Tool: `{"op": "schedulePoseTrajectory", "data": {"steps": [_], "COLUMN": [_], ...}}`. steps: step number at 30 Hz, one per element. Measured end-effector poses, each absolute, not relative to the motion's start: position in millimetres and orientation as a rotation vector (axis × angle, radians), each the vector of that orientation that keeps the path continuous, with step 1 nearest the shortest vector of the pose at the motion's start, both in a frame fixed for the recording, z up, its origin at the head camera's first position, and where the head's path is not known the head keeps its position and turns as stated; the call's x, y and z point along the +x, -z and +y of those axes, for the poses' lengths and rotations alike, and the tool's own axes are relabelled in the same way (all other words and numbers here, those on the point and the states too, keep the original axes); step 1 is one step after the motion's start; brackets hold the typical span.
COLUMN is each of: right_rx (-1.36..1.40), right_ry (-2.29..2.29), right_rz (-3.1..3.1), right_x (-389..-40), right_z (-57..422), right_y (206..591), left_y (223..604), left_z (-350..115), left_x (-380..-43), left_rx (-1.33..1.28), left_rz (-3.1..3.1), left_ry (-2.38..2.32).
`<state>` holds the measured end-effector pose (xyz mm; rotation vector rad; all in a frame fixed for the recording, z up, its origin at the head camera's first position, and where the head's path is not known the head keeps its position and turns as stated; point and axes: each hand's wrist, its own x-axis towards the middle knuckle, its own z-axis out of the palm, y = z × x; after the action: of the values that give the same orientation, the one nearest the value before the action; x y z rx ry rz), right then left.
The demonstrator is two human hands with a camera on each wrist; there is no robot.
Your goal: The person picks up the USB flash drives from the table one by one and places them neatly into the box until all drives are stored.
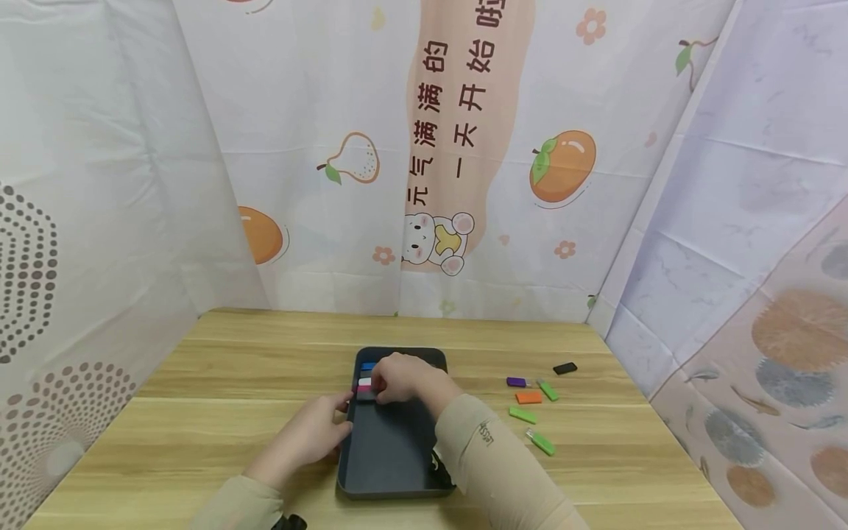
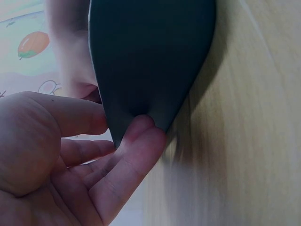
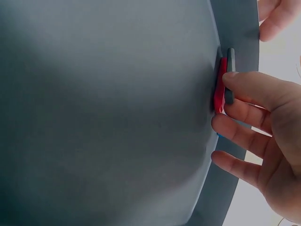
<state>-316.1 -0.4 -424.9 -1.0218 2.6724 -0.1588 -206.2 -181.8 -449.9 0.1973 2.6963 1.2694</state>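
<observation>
Grey stick [image 3: 230, 61], one, in right grip [image 1: 400, 377]; three green sticks [image 1: 523, 415] beside tray [image 1: 391, 449].

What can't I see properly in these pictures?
Head view: right hand hides part of the tray.
Head view: right sleeve hides some tray rim.
Head view: sleeve letters are too small to read surely.
Left wrist: tray wall hides the inside.
Right wrist: picture's edge cuts off the left hand.

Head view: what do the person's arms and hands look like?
Left sleeve and right sleeve: beige, the latter with small dark lettering. Left hand and right hand: bare, no gloves. Partly hidden black gear shows beside each sleeve.
</observation>
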Motion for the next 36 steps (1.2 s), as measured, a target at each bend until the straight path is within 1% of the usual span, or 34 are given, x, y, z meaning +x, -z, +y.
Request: {"op": "schedulePoseTrajectory", "data": {"steps": [36], "right_rx": [-0.989], "right_ry": [-0.027], "right_rz": [2.728], "right_x": [-315.0], "right_z": [-9.6], "right_y": [431.0], "left_y": [448.5], "left_z": [-182.1], "left_x": [-205.0], "left_rx": [0.197], "left_rz": [2.690], "left_ry": [-1.270]}}
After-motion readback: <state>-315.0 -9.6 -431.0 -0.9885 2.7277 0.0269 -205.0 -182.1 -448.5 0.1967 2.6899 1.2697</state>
